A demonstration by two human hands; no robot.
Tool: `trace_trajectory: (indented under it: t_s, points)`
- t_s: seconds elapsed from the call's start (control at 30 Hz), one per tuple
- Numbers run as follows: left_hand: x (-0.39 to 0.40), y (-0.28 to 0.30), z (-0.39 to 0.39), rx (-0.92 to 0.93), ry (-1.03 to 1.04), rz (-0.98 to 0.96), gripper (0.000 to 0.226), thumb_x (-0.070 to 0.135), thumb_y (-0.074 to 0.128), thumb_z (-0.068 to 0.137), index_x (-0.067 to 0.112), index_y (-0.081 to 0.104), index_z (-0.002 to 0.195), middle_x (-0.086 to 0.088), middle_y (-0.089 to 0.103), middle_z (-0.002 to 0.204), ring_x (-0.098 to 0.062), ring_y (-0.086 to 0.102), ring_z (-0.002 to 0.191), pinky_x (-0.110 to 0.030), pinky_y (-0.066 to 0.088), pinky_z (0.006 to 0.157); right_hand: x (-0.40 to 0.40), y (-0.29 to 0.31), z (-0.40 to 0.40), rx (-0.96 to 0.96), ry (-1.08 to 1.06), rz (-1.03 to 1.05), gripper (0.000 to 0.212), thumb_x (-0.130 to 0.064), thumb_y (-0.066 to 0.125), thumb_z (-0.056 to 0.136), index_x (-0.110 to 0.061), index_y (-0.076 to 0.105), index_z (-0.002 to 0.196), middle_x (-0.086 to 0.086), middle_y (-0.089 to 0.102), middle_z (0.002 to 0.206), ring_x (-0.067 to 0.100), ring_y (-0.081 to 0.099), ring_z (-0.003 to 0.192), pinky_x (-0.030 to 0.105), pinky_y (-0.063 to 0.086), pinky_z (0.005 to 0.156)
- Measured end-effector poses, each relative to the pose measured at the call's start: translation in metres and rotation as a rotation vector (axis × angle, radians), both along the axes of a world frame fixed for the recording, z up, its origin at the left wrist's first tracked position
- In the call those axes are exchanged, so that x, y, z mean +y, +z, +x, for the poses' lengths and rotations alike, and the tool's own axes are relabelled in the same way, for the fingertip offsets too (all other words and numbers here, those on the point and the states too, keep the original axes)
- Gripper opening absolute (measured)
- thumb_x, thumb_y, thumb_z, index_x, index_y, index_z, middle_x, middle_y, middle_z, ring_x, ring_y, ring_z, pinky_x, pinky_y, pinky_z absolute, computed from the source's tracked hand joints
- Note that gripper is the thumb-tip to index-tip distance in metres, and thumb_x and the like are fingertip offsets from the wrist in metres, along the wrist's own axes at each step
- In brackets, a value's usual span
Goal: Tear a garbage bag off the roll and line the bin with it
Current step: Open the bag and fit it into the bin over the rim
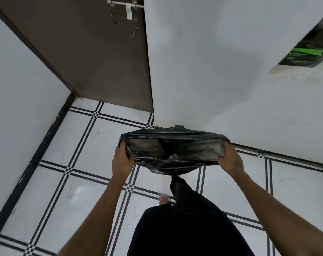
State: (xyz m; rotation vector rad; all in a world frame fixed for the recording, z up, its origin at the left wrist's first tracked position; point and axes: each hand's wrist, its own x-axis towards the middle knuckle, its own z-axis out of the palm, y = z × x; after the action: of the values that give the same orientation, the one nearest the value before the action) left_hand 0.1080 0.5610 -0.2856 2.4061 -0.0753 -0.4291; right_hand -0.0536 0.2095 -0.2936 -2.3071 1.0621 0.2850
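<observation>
A black garbage bag (173, 152) is stretched wide between both hands, its mouth spread open toward me above the tiled floor. My left hand (121, 161) grips the bag's left edge. My right hand (229, 158) grips the right edge. The green and black pack of garbage bags (302, 57) lies on a ledge at the upper right. I cannot see a bin; the bag hides whatever stands under it by the wall.
A brown door (101, 52) with a metal latch stands open at the upper left. White walls (230, 71) close in ahead and on the left. The floor (74, 172) is white tile with black lines. My dark trouser leg (184, 218) fills the bottom centre.
</observation>
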Motion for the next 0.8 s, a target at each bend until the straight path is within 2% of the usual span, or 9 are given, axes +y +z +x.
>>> trace_trajectory:
  t_s: [0.13, 0.2, 0.37, 0.5, 0.6, 0.7, 0.8]
  points:
    - [-0.019, 0.001, 0.012, 0.059, -0.058, 0.05, 0.062, 0.017, 0.065, 0.086, 0.016, 0.037, 0.141, -0.014, 0.055, 0.126, -0.035, 0.057, 0.112, -0.052, 0.05, 0.093, -0.007, -0.009, 0.009, 0.033, 0.028, 0.0, 0.081, -0.005, 0.059, 0.08, -0.021, 0.028, 0.152, 0.011, 0.047, 0.142, 0.038, 0.057, 0.114, 0.04, 0.049, 0.081]
    - [-0.029, -0.004, 0.018, 0.075, -0.077, 0.064, 0.061, 0.019, 0.064, 0.088, 0.016, 0.035, 0.141, -0.013, 0.055, 0.129, -0.036, 0.058, 0.112, -0.052, 0.051, 0.093, -0.012, -0.014, 0.015, 0.064, 0.019, 0.008, 0.085, -0.005, 0.061, 0.08, -0.022, 0.022, 0.154, 0.013, 0.047, 0.141, 0.04, 0.058, 0.111, 0.039, 0.048, 0.079]
    - [-0.043, -0.027, 0.015, 0.186, -0.143, 0.063, 0.058, 0.021, 0.062, 0.087, 0.022, 0.035, 0.139, -0.009, 0.058, 0.126, -0.035, 0.06, 0.109, -0.049, 0.051, 0.09, -0.019, -0.031, 0.014, 0.13, -0.009, 0.072, 0.096, -0.005, 0.063, 0.08, -0.023, 0.01, 0.158, 0.018, 0.045, 0.142, 0.046, 0.056, 0.116, 0.046, 0.049, 0.087]
    - [-0.065, -0.047, 0.023, 0.29, -0.06, 0.025, 0.057, 0.02, 0.063, 0.085, 0.02, 0.037, 0.136, -0.004, 0.062, 0.121, -0.03, 0.062, 0.104, -0.036, 0.046, 0.08, -0.029, -0.058, 0.021, 0.183, -0.016, 0.121, 0.097, -0.004, 0.063, 0.078, -0.024, 0.011, 0.158, 0.019, 0.049, 0.139, 0.046, 0.057, 0.114, 0.047, 0.051, 0.086]
    - [-0.083, -0.09, 0.031, 0.344, 0.007, 0.023, 0.058, 0.019, 0.062, 0.085, 0.019, 0.034, 0.136, -0.007, 0.063, 0.119, -0.033, 0.063, 0.102, -0.035, 0.046, 0.077, -0.037, -0.102, 0.03, 0.192, -0.013, 0.168, 0.095, -0.002, 0.063, 0.074, -0.024, 0.018, 0.154, 0.018, 0.055, 0.132, 0.044, 0.06, 0.108, 0.049, 0.053, 0.082]
    - [-0.099, -0.127, 0.037, 0.356, 0.06, 0.018, 0.06, 0.02, 0.063, 0.087, 0.02, 0.032, 0.138, -0.009, 0.064, 0.122, -0.035, 0.063, 0.106, -0.032, 0.042, 0.076, -0.048, -0.136, 0.042, 0.189, -0.023, 0.161, 0.096, 0.0, 0.063, 0.072, -0.024, 0.018, 0.153, 0.016, 0.056, 0.135, 0.043, 0.06, 0.113, 0.048, 0.054, 0.084]
    - [-0.105, -0.18, 0.042, 0.311, 0.028, 0.006, 0.059, 0.024, 0.065, 0.087, 0.021, 0.035, 0.137, -0.007, 0.062, 0.128, -0.03, 0.06, 0.113, -0.029, 0.04, 0.08, -0.055, -0.182, 0.051, 0.16, -0.055, 0.128, 0.095, 0.002, 0.065, 0.073, -0.02, 0.02, 0.154, 0.017, 0.055, 0.139, 0.042, 0.058, 0.118, 0.044, 0.052, 0.088]
